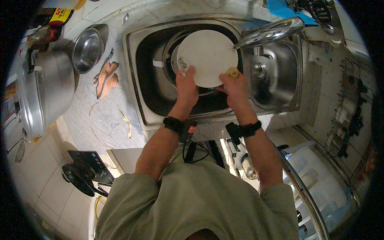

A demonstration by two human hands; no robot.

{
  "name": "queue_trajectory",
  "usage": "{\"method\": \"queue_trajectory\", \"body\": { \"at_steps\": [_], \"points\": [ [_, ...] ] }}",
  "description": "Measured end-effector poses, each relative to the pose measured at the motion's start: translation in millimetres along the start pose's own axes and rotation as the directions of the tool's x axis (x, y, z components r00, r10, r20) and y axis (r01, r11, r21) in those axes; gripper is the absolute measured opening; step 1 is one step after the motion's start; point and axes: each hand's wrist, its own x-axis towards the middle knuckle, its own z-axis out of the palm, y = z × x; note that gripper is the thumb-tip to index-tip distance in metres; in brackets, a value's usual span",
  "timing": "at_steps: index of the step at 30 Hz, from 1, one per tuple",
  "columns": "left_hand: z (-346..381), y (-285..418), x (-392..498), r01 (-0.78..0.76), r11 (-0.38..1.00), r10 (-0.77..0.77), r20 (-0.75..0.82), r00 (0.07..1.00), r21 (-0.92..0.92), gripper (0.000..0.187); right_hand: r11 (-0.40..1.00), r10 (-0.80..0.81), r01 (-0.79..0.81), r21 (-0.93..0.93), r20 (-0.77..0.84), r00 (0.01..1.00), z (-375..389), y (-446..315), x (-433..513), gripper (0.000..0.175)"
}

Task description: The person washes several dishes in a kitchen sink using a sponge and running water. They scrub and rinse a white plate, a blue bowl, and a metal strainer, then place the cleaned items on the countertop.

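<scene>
Over the left basin of a steel double sink (135, 111), both my hands hold a round white plate (208, 57) by its near edge. My left hand (187, 85) grips it at the lower left, with the thumb on its upper face beside a small printed mark. At the lower right my right hand (235, 87) pinches the rim and also has a yellowish scouring sponge (232, 72) against the plate. Below the plate is a round pot or basin with a pale handle (157, 62), mostly hidden. A chrome faucet spout (270, 31) reaches to the plate's right edge.
The smaller right basin (276, 75) has a drain strainer (258, 68). On the marble-patterned counter (105, 126) to the left lie an orange cloth (106, 78) and a metal bowl (87, 50). A large aluminium pot (48, 93) stands farther left. White plastic racks (318, 180) sit at the lower right.
</scene>
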Motion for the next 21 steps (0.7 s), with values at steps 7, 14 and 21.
{"method": "queue_trajectory", "body": {
  "at_steps": [7, 14, 21],
  "points": [
    [6, 61, 90, -0.244, 0.637, -0.088, 0.383, 0.919, 0.731, 0.046, 0.761, -0.284, 0.332, -0.557, 0.173, 0.943, -50, -31, 31, 0.032],
    [16, 17, 35, 0.316, 0.919, -0.357, 0.158, 0.921, 0.235, 0.037, 0.769, -0.359, 0.317, -0.555, 0.034, 0.933, -49, -68, 20, 0.029],
    [-24, 47, 7, 0.005, 0.887, -0.269, 0.507, 0.819, 0.462, 0.047, 0.53, -0.658, 0.532, -0.661, 0.075, 0.749, -36, -56, 8, 0.038]
  ]
}}
